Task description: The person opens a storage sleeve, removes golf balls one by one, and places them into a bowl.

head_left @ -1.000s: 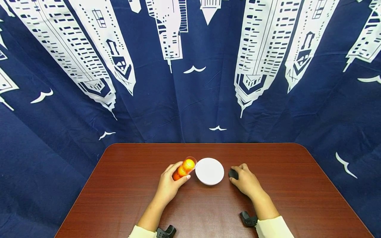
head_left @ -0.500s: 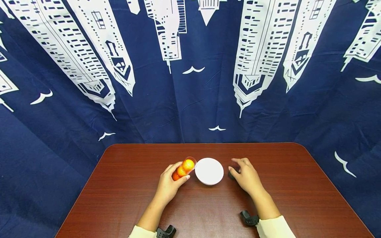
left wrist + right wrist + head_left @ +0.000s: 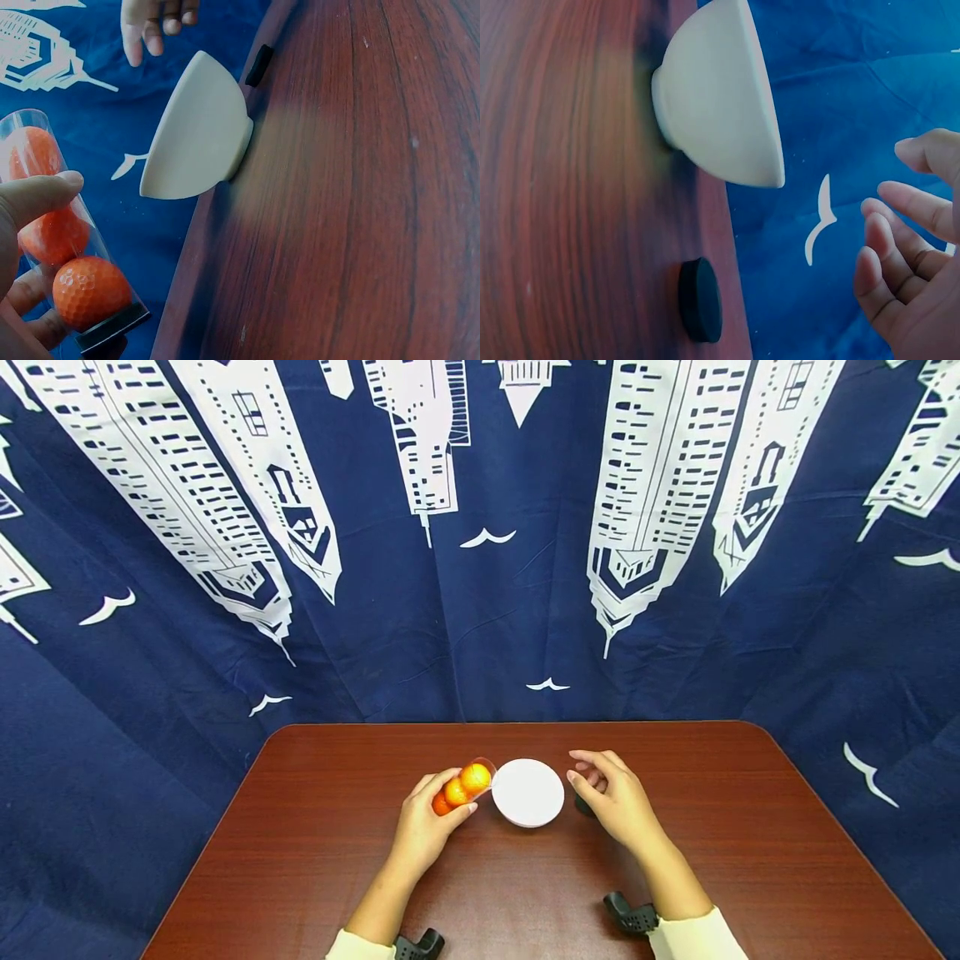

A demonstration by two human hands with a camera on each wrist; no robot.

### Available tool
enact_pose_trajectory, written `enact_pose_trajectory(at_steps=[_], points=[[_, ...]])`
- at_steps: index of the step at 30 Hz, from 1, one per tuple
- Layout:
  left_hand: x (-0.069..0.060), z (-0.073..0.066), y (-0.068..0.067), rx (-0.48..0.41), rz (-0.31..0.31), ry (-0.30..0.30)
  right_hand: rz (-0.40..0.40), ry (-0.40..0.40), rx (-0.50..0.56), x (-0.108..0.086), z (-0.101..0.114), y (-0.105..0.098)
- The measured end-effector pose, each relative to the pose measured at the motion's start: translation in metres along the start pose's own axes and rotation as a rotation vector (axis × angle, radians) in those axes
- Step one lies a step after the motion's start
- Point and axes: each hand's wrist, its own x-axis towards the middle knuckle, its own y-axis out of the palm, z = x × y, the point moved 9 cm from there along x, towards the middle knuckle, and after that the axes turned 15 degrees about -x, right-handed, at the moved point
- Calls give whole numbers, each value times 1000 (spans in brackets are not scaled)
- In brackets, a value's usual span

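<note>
My left hand grips a clear plastic tube, tilted toward the bowl, with its open rim close to the bowl's left edge. Inside sit three orange dimpled golf balls, and a black base closes the tube's lower end. The white bowl stands upright on the table between my hands. To its right, a round black lid lies flat. Above that lid hovers my right hand, holding nothing, its fingers loosely bent; it partly hides the lid in the head view.
A brown wood-grain table carries everything. Behind it hangs a dark blue cloth printed with white buildings and birds. Black wrist devices sit at both sleeve ends.
My right hand has let go of the black lid on the table and risen, shifting slightly left toward the bowl. The left hand and tube have stayed nearly still.
</note>
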Motion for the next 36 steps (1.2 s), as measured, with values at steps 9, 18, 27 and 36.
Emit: enact_pose_trajectory(at_steps=[9,18,27,36], points=[[-1,-12,0,56,-6,53,23,-79,100,-2,22,-3],[-1,-24,2,86,-20,87,36,-157,159,-8,46,-1],[-3,-42,7,233,-24,150,73,-189,214,-14,59,11],[-7,-52,15,386,-28,293,136,-196,263,-17,62,24]])
